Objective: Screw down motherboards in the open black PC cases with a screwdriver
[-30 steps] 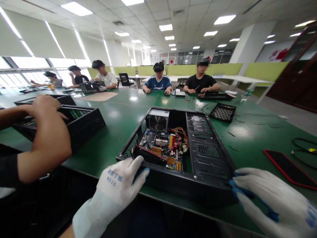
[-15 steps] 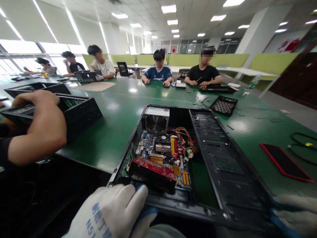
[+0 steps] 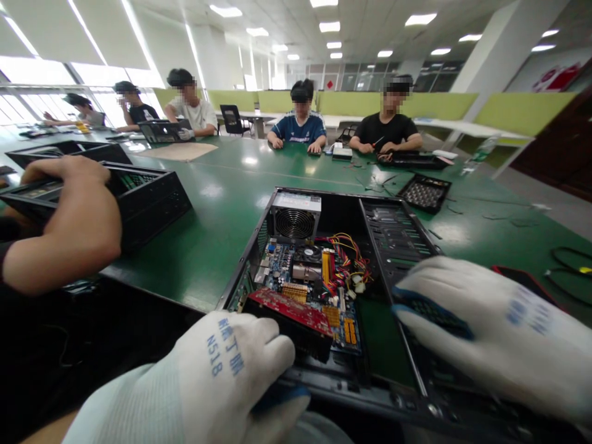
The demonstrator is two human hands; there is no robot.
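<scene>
Left hand point(image 3: 231, 364) is gripping near edge of uncovered computer case point(image 3: 393, 240), which is lying on green table point(image 3: 226, 216) before the wearer. Right hand point(image 3: 467, 320), fingers parted, is reaching over the drive-bay side; red card point(image 3: 293, 314) is lying aslant inside.

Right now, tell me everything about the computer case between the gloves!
The black, metal-looking case lies open on the green table. Inside: a power supply with a fan, a circuit board, a tilted red card and coloured wires. A slotted panel fills its right side. The left hand curls at its near edge; the right hand is over the panel.
</scene>
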